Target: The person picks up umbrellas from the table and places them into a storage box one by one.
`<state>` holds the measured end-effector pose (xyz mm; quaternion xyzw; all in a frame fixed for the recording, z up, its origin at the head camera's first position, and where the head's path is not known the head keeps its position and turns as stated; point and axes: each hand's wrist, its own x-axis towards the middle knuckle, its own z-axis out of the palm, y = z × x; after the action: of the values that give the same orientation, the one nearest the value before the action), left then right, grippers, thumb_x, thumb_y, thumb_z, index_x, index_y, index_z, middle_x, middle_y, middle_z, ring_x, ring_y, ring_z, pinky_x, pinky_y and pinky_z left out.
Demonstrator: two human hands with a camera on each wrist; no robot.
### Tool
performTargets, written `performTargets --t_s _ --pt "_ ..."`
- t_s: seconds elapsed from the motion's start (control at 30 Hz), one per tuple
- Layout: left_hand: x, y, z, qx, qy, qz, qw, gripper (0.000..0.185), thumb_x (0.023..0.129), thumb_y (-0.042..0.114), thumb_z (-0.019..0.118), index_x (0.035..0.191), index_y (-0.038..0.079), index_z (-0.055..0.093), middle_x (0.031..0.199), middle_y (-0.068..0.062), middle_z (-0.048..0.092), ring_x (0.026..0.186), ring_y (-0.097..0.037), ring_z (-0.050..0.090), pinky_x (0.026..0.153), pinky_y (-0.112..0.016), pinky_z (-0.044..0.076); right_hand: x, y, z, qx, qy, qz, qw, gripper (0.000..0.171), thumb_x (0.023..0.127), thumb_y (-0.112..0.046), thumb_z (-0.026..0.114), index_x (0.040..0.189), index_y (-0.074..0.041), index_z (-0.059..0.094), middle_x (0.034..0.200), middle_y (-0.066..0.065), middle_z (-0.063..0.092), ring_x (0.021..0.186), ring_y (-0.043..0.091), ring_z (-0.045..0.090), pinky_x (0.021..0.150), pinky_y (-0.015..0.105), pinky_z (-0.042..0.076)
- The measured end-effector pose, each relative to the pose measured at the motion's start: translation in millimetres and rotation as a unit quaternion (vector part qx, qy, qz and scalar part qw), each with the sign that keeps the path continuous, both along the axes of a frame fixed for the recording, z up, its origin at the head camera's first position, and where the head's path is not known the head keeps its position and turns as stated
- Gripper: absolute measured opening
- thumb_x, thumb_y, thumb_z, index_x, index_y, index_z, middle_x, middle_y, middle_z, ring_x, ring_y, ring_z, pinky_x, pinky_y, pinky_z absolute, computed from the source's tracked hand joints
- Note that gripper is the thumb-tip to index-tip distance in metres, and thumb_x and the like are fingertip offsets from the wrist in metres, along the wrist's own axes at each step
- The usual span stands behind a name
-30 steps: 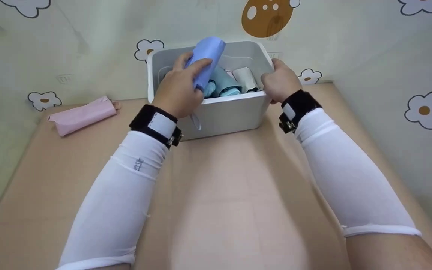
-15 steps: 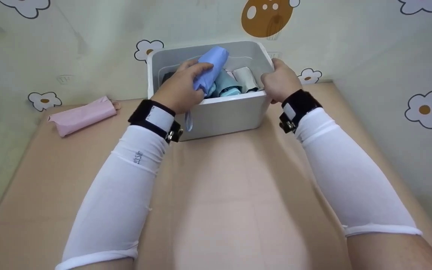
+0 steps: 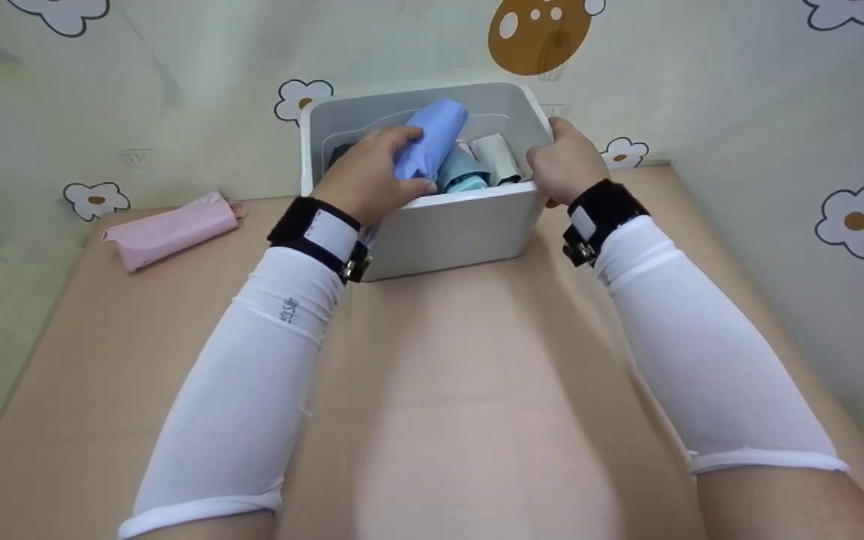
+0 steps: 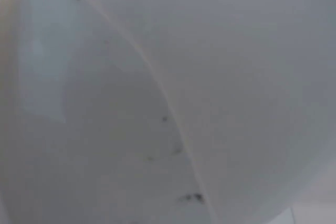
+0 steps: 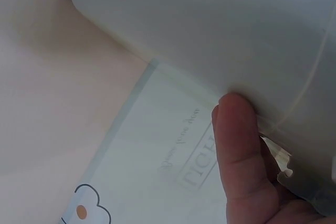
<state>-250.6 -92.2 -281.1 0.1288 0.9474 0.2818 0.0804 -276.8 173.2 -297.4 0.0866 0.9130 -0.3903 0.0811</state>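
Left hand (image 3: 370,176) curled around a folded blue umbrella (image 3: 432,139), holding it tilted inside a white bin (image 3: 447,225) at upper centre of the head view. Lower end of the blue umbrella down among the bin's contents, upper end leaning toward the back wall of the bin. Right hand (image 3: 563,161) clamped on the bin's right rim, fingers hooked over the edge; thumb (image 5: 239,145) pressed against the bin's outer wall (image 5: 210,24) in the right wrist view. Hands well apart, one at each side of the bin.

Beside the blue umbrella, inside the bin: a teal umbrella (image 3: 462,171) and a pale grey umbrella (image 3: 496,156), both standing on end. Something dark just behind the left hand, too hidden to tell.

Bin set on a beige worktop (image 3: 469,390), near its far edge, close to a wall with flower and mushroom prints. Folded pink umbrella (image 3: 169,230) lying flat on the worktop at middle left of the frame, well apart from the bin.

Left wrist view filled with blurred pale grey plastic (image 4: 168,98), nothing more to make out.
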Motion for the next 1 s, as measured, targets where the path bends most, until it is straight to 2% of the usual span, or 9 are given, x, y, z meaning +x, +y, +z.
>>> performTargets --t_s 0.13,0.27,0.4,0.47,0.57,0.67,0.77,0.87,1.0 --pt "2.5 4 -0.6 -0.035 -0.014 -0.020 0.9991 0.074 0.104 0.057 0.051 0.168 0.033 0.024 0.176 -0.007 0.022 0.154 -0.032 0.039 0.125 -0.052 0.034 -0.9 -1 -0.1 -0.003 0.000 0.001 1.000 0.068 0.103 -0.024 0.040 0.169 -0.020 0.020 0.160 0.012 0.048 0.127 0.033 0.056 0.081 0.046 0.062" --pt "2.9 7 1.6 -0.058 -0.055 -0.049 0.9956 0.074 0.102 0.047 0.040 0.169 0.037 0.012 0.179 -0.007 -0.001 0.164 -0.038 0.015 0.128 -0.058 0.023 -2.1 -2 -1.0 -0.006 -0.010 -0.001 1.000 0.068 0.105 -0.024 0.040 0.169 -0.021 0.018 0.162 0.011 0.045 0.129 0.033 0.054 0.077 0.041 0.062" --pt "1.0 14 5.1 -0.070 -0.088 -0.053 0.9922 0.072 0.106 0.045 0.039 0.169 0.037 0.005 0.178 -0.007 -0.008 0.164 -0.039 0.009 0.124 -0.057 0.032 -2.5 -1 -1.3 -0.011 -0.014 -0.003 1.000 0.067 0.106 -0.024 0.040 0.169 -0.022 0.017 0.164 0.010 0.043 0.131 0.033 0.054 0.077 0.040 0.062" --pt "-0.2 22 6.0 -0.082 -0.083 -0.043 0.9922 0.070 0.109 0.047 0.041 0.170 0.034 0.007 0.178 -0.010 -0.003 0.164 -0.038 0.013 0.125 -0.054 0.033 -2.3 1 -1.3 -0.012 -0.016 -0.003 1.000 0.068 0.106 -0.025 0.040 0.170 -0.022 0.016 0.165 0.010 0.042 0.133 0.033 0.053 0.080 0.042 0.062" --pt "-2.0 40 6.4 -0.093 -0.059 -0.015 0.9938 0.069 0.110 0.046 0.048 0.169 0.028 0.018 0.176 -0.013 0.017 0.157 -0.033 0.034 0.123 -0.048 0.037 -1.7 9 -0.9 -0.014 -0.018 -0.007 1.000 0.069 0.107 -0.026 0.039 0.170 -0.023 0.013 0.168 0.010 0.038 0.137 0.034 0.051 0.085 0.044 0.062" --pt "-3.4 58 6.8 -0.088 -0.038 0.016 0.9953 0.067 0.107 0.043 0.057 0.166 0.026 0.031 0.170 -0.007 0.037 0.146 -0.026 0.048 0.122 -0.044 0.038 -1.1 18 0.3 -0.015 -0.019 -0.015 1.000 0.069 0.107 -0.026 0.038 0.171 -0.023 0.011 0.169 0.010 0.036 0.140 0.035 0.048 0.087 0.046 0.062" --pt "-4.8 71 7.8 -0.096 -0.026 0.032 0.9945 0.064 0.105 0.041 0.062 0.163 0.026 0.040 0.165 -0.004 0.047 0.138 -0.023 0.054 0.118 -0.042 0.042 -1.4 24 0.9 -0.017 -0.019 -0.018 1.000 0.069 0.107 -0.026 0.038 0.171 -0.023 0.011 0.170 0.009 0.035 0.141 0.035 0.048 0.087 0.045 0.062" --pt "-8.2 76 9.4 -0.113 -0.022 0.020 0.9932 0.062 0.105 0.039 0.063 0.162 0.025 0.043 0.163 -0.004 0.049 0.138 -0.024 0.055 0.118 -0.042 0.042 -1.4 27 0.9 -0.019 -0.017 -0.016 1.000 0.069 0.107 -0.027 0.038 0.170 -0.023 0.012 0.170 0.009 0.036 0.140 0.035 0.048 0.087 0.045 0.062" --pt "-17.2 69 10.3 -0.131 -0.048 -0.031 0.9897 0.063 0.108 0.041 0.057 0.165 0.025 0.036 0.167 -0.010 0.042 0.139 -0.028 0.052 0.119 -0.042 0.040 -1.1 30 -1.2 -0.018 -0.016 -0.012 1.000 0.070 0.106 -0.025 0.038 0.170 -0.021 0.012 0.169 0.011 0.036 0.138 0.035 0.049 0.086 0.045 0.062"
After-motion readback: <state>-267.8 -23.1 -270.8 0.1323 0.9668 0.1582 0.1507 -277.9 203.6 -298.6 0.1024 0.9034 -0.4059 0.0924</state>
